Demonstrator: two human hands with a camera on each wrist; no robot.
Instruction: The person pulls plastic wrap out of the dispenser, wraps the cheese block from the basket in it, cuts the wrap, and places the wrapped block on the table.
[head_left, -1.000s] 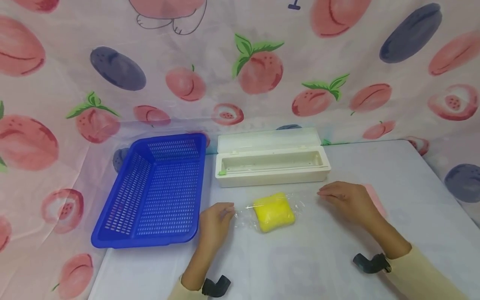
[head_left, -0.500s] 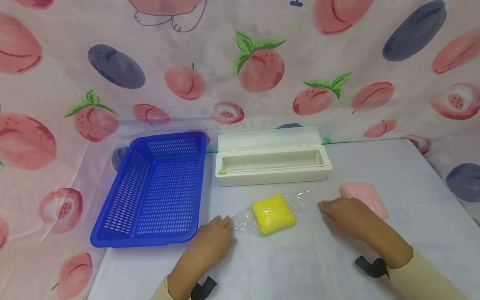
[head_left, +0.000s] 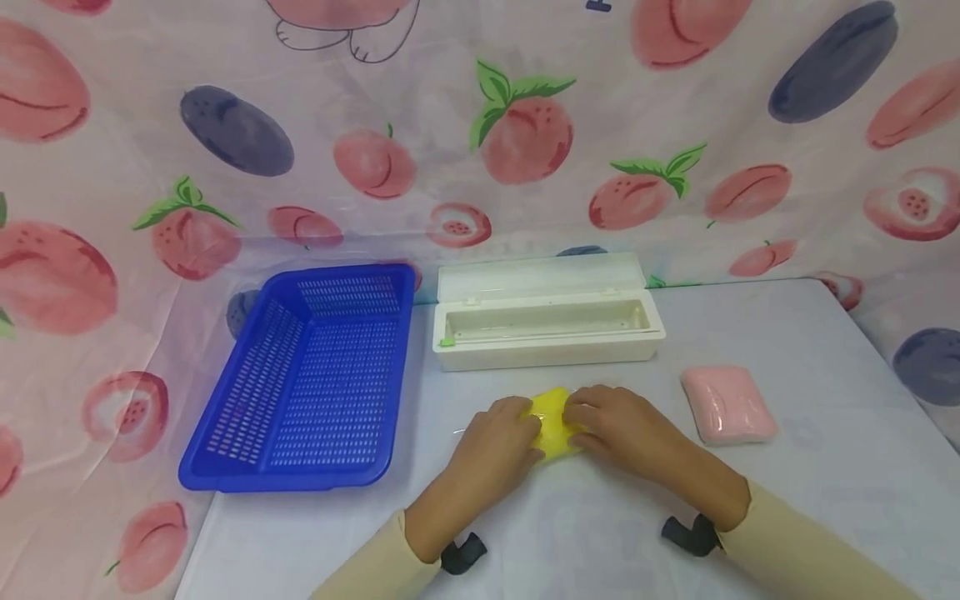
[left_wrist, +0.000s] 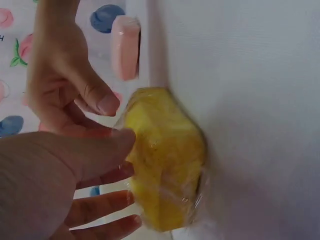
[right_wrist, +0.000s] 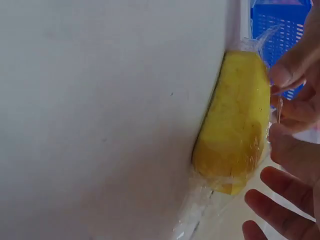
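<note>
A yellow block, wrapped in clear plastic film, lies on the white table. My left hand touches its left part, and in the left wrist view the thumb meets the film on top with the fingers spread apart. From the other side, my right hand reaches over the block's right part. Its fingers show spread beside the block in the right wrist view. Loose film sticks out past the block's end. Both hands cover parts of the block and film in the head view.
Behind the block stands a long white box with its lid raised. A blue perforated basket is on the left. To the right lies a pink wrapped block. A fruit-patterned cloth hangs behind the table.
Both hands have moved inward from the film's ends onto the yellow block. The pink block, partly hidden behind the right hand before, is now in full view.
</note>
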